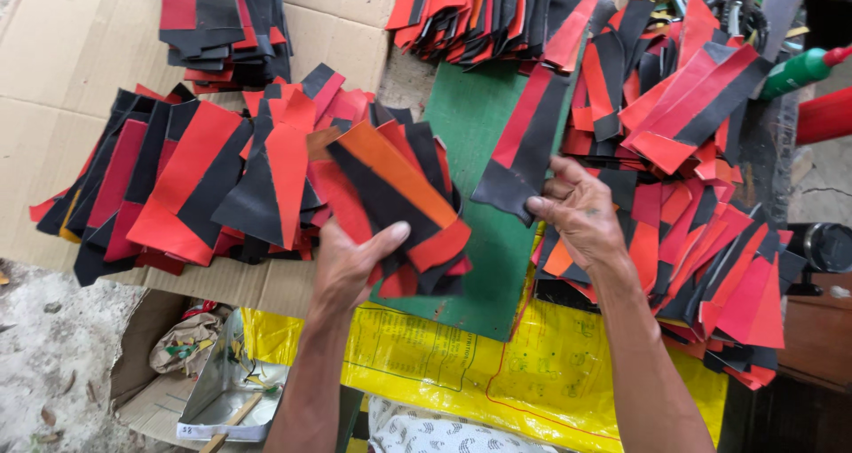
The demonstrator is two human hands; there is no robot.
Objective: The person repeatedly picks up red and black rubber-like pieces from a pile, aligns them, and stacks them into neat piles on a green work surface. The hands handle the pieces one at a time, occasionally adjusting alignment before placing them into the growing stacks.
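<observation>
My left hand (348, 267) grips a fanned stack of red, orange and black leather-like pieces (390, 196), thumb on top. My right hand (581, 215) pinches the lower end of one long red-and-black piece (525, 142) that lies over a green board (470, 116). To the left of the held stack lies a spread row of similar pieces (177, 182) on flattened cardboard (62, 54). Beneath and to the right of my right hand sits a big loose heap of the same pieces (692, 204).
More stacks lie at the top left (222, 23) and top middle (479, 9). A yellow plastic sack (461, 364) hangs over the front edge. A green bottle (799, 70) and a dark round object (824, 244) stand at the right. A metal scoop (222, 386) lies below.
</observation>
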